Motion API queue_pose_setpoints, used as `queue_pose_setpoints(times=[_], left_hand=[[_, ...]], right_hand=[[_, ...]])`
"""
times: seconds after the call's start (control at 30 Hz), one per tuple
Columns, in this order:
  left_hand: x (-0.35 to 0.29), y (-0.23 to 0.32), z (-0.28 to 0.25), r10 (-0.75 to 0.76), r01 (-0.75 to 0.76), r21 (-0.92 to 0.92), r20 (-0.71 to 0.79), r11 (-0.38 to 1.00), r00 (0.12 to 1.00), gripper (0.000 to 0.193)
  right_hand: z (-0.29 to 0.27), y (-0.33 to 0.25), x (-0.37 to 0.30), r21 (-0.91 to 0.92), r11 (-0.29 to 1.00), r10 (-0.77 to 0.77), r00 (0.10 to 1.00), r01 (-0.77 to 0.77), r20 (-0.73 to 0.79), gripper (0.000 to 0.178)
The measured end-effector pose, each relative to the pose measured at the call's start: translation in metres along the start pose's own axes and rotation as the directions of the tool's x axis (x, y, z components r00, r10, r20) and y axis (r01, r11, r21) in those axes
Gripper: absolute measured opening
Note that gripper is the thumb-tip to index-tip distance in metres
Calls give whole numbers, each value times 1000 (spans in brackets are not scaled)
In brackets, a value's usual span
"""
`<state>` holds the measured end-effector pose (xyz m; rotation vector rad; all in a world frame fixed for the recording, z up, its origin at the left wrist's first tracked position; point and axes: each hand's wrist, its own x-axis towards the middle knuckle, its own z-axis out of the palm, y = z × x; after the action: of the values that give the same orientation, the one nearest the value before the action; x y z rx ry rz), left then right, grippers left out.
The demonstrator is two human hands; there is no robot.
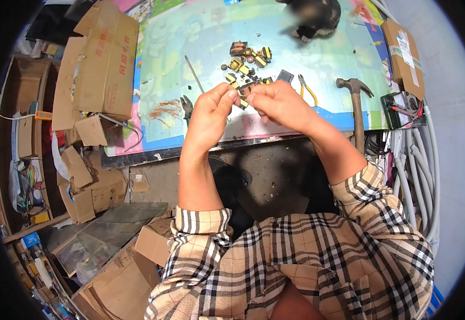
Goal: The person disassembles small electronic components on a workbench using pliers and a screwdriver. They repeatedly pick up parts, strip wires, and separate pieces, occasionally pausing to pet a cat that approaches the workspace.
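My left hand (215, 109) and my right hand (283, 104) meet over the near edge of the table, fingertips pinched close together. What they pinch is too small and too hidden to make out. Just beyond my fingers lies a loose pile of small transformers and coils (237, 65) with yellow tape and dark cores. A dark flat square piece (284, 76) rests past my right hand, near pliers with yellow-orange handles (308, 90). Close to my left wrist are dark-handled cutting pliers (187, 105). A thin metal rod like a screwdriver (194, 73) lies farther off.
A hammer (356, 98) with a wooden handle lies at the right, its handle past the table edge. Copper wire strands (164, 110) lie at the left. A dark cat (320, 18) is at the far side. Cardboard boxes (104, 64) and a meter with red leads (403, 110) flank the table.
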<state>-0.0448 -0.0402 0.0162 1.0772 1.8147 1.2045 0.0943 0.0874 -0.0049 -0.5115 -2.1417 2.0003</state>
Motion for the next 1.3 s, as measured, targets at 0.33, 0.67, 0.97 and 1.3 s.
queue_pose_setpoints(times=[0.33, 0.67, 0.97, 1.3], left_hand=[[-10, 4, 30, 103, -97, 477, 12, 873, 995, 20], [-7, -2, 1, 9, 7, 110, -149, 994, 989, 28], [-10, 17, 46, 56, -64, 349, 35, 935, 998, 26], [-4, -1, 20, 145, -123, 106, -230, 987, 962, 25]], right_hand=[[-8, -2, 2, 598, 787, 157, 987, -150, 41, 27], [11, 12, 3, -386, 895, -280, 955, 223, -97, 29], [-7, 18, 8, 198, 974, -65, 969, 114, -237, 26], [-17, -7, -6, 544, 796, 110, 947, -265, 301, 22]])
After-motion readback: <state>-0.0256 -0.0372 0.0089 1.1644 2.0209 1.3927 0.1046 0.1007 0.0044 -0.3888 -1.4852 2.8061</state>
